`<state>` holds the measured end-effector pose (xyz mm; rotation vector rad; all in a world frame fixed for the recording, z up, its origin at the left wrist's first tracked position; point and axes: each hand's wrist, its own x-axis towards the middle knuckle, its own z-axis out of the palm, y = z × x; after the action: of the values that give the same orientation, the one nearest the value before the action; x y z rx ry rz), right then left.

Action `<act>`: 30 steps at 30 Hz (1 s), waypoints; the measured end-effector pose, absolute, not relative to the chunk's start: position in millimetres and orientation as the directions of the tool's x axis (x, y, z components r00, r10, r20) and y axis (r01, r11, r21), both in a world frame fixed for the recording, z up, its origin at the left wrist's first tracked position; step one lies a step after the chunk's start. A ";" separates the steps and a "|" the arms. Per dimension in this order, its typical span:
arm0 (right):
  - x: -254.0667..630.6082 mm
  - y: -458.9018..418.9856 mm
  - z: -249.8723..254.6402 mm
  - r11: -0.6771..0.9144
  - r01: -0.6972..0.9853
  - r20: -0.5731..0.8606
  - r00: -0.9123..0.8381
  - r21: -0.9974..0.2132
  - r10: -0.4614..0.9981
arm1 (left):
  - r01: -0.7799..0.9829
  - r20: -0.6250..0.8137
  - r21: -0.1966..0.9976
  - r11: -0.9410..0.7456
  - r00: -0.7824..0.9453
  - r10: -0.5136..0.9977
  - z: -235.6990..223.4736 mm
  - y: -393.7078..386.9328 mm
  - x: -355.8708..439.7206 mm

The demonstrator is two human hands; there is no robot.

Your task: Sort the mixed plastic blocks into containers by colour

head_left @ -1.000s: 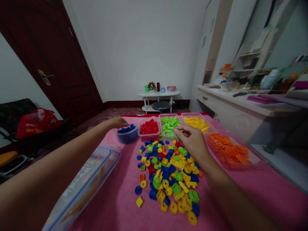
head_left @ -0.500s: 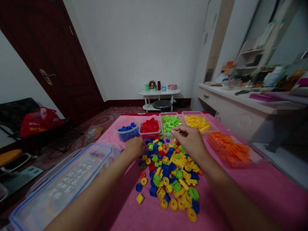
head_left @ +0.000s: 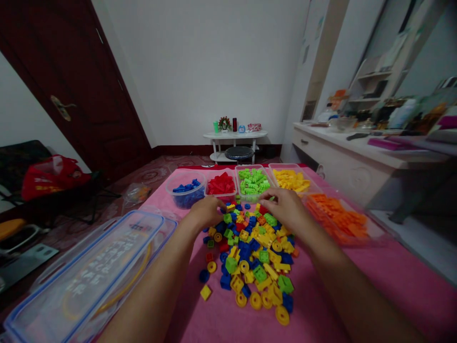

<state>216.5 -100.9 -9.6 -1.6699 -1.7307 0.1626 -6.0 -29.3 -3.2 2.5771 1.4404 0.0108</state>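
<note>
A mixed heap of plastic building blocks (head_left: pixel 250 252) in yellow, blue, green and red, with wheel-shaped pieces among them, lies on the pink cloth (head_left: pixel 185 305). At the heap's far left edge is my left hand (head_left: pixel 206 212), its fingers stretched out over the blocks and loosely apart. My right hand (head_left: pixel 285 206) is over the far right edge, thumb and forefinger drawn together. A red block (head_left: pixel 263 209) shows just under those fingertips; whether it is gripped is unclear. Beyond the hands stand tubs of blue pieces (head_left: pixel 187 186), red pieces (head_left: pixel 221 184) and green pieces (head_left: pixel 254 181).
Yellow pieces (head_left: pixel 291 180) fill another tub at the back right, and orange pieces (head_left: pixel 339 216) one at the right. On the left lies a clear lid with a blue rim (head_left: pixel 157 247). A white dresser (head_left: pixel 332 152) flanks the right side; a low white table (head_left: pixel 233 136) stands behind.
My left hand has lifted slightly and reached right, its fingers uncurling from a closed shape. My right hand has drawn back from the green tub's front edge. The camera view shifted a little.
</note>
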 end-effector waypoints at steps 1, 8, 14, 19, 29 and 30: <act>221.4 -100.9 -10.5 0.110 0.852 0.338 0.082 -0.512 0.938 | 0.841 -0.083 0.148 -0.520 0.534 0.841 1.4 -28.5 -5.8; 229.7 -102.5 -33.6 -0.038 0.960 0.076 0.061 -0.277 0.995 | 0.813 -0.184 0.162 -0.559 0.581 0.793 -3.6 -25.0 4.6; 226.3 -105.6 -27.9 -0.080 0.977 0.026 0.087 -0.199 0.996 | 0.799 -0.180 0.234 -0.554 0.595 0.783 -20.7 -17.2 -5.1; 227.2 -104.1 -14.2 -0.107 0.972 0.112 0.132 -0.209 0.985 | 0.777 -0.058 0.366 -0.512 0.568 0.821 -17.4 -12.8 -4.7; 219.9 -94.7 -29.2 0.002 0.930 0.296 0.115 -0.368 0.948 | 0.829 0.107 0.268 -0.491 0.481 0.870 -35.4 -39.3 46.5; 218.8 -94.2 -31.2 -0.001 0.928 0.291 0.117 -0.372 0.949 | 0.835 0.092 0.244 -0.493 0.486 0.869 -35.2 -40.7 47.4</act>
<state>218.8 -94.2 -31.2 -1.9325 -1.8148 0.0599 47.4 -40.7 -35.2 2.5611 1.4822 0.3033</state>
